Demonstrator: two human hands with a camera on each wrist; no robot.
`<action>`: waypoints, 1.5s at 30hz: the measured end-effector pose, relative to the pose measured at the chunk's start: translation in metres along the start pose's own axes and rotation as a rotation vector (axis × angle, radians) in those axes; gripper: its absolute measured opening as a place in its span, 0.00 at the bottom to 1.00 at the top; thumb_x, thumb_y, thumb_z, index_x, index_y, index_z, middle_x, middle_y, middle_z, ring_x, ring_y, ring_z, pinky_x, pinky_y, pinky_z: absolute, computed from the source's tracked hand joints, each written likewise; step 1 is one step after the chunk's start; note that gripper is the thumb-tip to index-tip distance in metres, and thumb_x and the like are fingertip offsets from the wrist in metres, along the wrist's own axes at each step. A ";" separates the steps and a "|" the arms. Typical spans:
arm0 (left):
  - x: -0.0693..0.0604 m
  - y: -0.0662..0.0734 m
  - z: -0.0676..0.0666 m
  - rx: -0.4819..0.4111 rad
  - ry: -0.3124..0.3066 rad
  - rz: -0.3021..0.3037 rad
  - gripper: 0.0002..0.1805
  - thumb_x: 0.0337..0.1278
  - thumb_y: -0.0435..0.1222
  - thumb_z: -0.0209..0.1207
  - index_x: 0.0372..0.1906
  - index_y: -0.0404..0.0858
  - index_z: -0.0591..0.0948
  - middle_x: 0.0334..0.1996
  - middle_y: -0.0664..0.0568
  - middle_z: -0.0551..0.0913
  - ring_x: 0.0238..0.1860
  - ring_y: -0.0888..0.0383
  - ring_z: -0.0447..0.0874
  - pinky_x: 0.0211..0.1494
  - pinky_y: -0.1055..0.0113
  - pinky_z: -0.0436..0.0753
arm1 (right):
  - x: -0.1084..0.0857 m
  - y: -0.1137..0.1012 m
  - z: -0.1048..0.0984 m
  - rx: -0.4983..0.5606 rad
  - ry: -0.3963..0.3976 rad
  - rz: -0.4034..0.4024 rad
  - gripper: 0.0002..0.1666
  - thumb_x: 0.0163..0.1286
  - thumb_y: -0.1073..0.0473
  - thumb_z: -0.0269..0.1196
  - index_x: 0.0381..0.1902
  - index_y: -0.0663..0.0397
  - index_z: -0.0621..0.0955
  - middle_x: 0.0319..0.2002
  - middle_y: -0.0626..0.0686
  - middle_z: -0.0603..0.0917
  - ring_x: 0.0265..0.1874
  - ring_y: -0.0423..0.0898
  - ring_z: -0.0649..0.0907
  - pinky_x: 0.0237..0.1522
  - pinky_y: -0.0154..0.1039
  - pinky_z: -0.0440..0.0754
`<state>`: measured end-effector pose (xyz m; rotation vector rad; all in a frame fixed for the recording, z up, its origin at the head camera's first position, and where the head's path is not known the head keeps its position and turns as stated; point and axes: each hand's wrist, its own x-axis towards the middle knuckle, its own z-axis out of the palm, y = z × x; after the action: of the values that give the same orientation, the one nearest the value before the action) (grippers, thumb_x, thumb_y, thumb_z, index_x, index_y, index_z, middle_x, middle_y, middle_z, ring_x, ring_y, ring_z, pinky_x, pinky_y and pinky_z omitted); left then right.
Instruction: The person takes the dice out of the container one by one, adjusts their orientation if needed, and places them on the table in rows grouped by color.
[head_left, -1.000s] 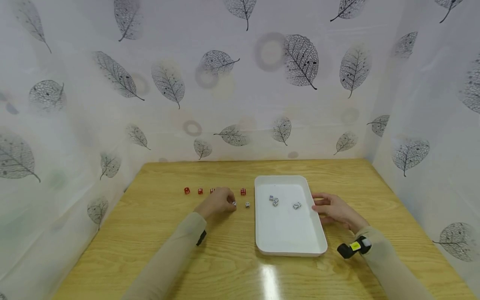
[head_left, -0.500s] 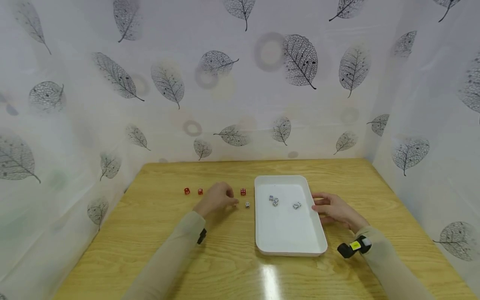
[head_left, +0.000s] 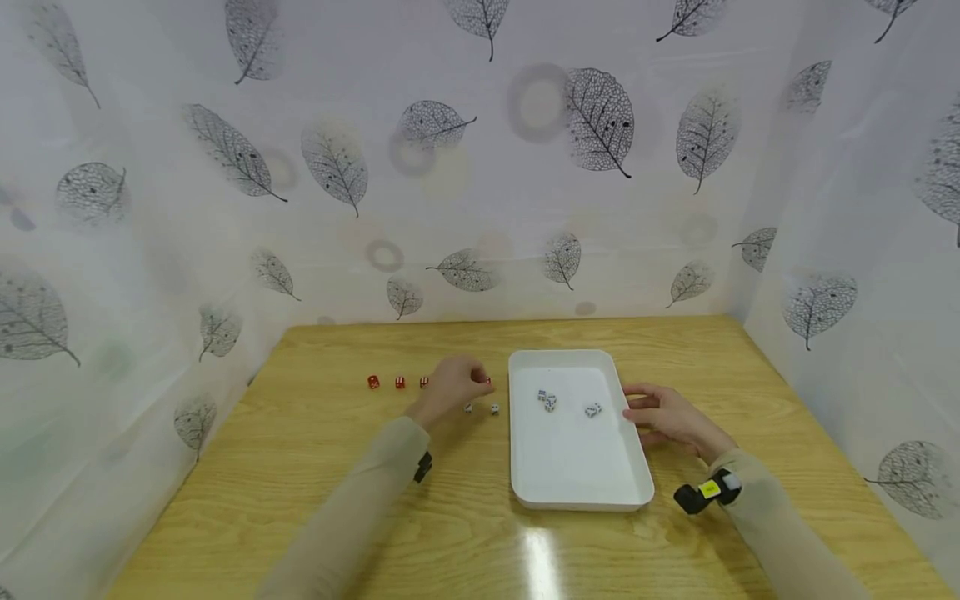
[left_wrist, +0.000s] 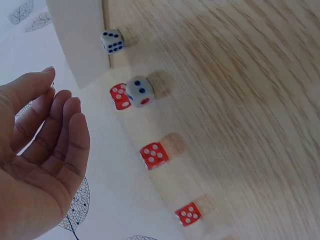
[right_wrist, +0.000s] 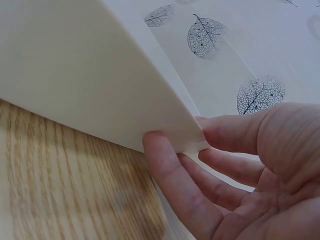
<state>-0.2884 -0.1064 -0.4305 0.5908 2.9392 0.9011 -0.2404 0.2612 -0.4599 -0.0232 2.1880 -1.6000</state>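
My left hand (head_left: 450, 388) hovers over the table among the dice, fingers loosely bent; the left wrist view shows nothing held. Below it stand two white dice, one near its fingers (head_left: 468, 408) and another white die (head_left: 495, 409) by the tray. A red die (head_left: 488, 381) is partly hidden behind the fingertips. More red dice (head_left: 400, 382) form a row to the left. My right hand (head_left: 673, 419) holds the right side of a white tray (head_left: 581, 475), thumb at the rim and a finger on the outer wall. Several white dice (head_left: 551, 403) lie inside the tray.
The wooden table (head_left: 315, 467) is enclosed at the back and both sides by a pale leaf-patterned curtain (head_left: 480, 200). Black straps with devices (head_left: 707, 491) sit on the wrists.
My left hand has drawn away from a white die, leaving it on the table, and moved right toward the rightmost red die. The right hand and tray stay put.
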 end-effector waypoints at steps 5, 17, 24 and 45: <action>0.009 0.006 0.008 -0.021 0.001 0.041 0.06 0.57 0.39 0.66 0.26 0.44 0.83 0.27 0.57 0.83 0.30 0.62 0.78 0.38 0.68 0.80 | -0.001 -0.001 0.000 -0.009 -0.002 -0.005 0.39 0.72 0.61 0.60 0.74 0.65 0.56 0.65 0.74 0.66 0.46 0.48 0.84 0.45 0.48 0.86; 0.022 0.029 0.026 -0.083 -0.030 0.089 0.11 0.60 0.36 0.64 0.45 0.34 0.86 0.40 0.48 0.86 0.40 0.57 0.81 0.44 0.66 0.82 | -0.002 0.000 0.000 -0.037 0.019 0.021 0.40 0.71 0.60 0.61 0.74 0.64 0.57 0.65 0.73 0.66 0.46 0.48 0.83 0.45 0.47 0.86; 0.027 0.035 0.033 -0.051 -0.040 0.138 0.16 0.61 0.34 0.64 0.53 0.34 0.83 0.51 0.44 0.85 0.50 0.54 0.83 0.53 0.65 0.82 | -0.002 -0.001 0.001 -0.021 0.020 0.022 0.39 0.71 0.61 0.61 0.74 0.64 0.58 0.64 0.72 0.67 0.45 0.48 0.84 0.45 0.47 0.86; 0.048 0.055 0.050 0.324 -0.304 0.126 0.22 0.54 0.42 0.69 0.53 0.39 0.81 0.51 0.53 0.83 0.52 0.58 0.79 0.60 0.67 0.76 | 0.000 -0.004 0.000 -0.035 0.004 0.003 0.39 0.72 0.61 0.60 0.74 0.64 0.57 0.65 0.73 0.66 0.47 0.49 0.83 0.45 0.47 0.86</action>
<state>-0.3078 -0.0204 -0.4383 0.8485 2.8028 0.2998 -0.2408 0.2598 -0.4565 -0.0269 2.2173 -1.5613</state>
